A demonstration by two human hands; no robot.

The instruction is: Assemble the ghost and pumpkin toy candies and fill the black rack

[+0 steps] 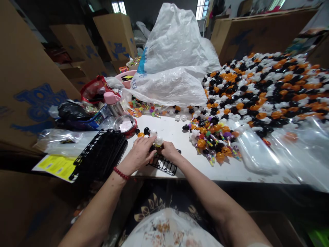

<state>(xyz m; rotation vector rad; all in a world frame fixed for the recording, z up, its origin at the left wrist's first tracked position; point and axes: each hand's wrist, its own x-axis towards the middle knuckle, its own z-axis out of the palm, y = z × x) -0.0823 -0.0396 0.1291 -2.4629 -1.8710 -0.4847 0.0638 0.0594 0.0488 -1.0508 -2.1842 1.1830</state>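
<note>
Two bare hands, the left hand (138,154) and the right hand (169,151), are held close together over one black plastic grid tray (166,165), set near the front edge of the white desk (170,125). A glossy white round plastic piece (159,141) is seen between them; whether either grip is closed on it cannot be told, as the contact is partly hidden. The work is judged to be only partly done: bare grid is seen at the tray's right, its left is covered, and a stack of black plastic grid trays (100,154) is laid leftward. Much is left loose in the large heap of orange, black and white plastic pieces (269,89); a smaller mixed pile with colourful tubes (213,140) is spread nearer. Movement is bounded by the front edge, by the round red-sided tin (132,130) at left and by the smaller pile at right; open room is offered beyond the hands.
</note>
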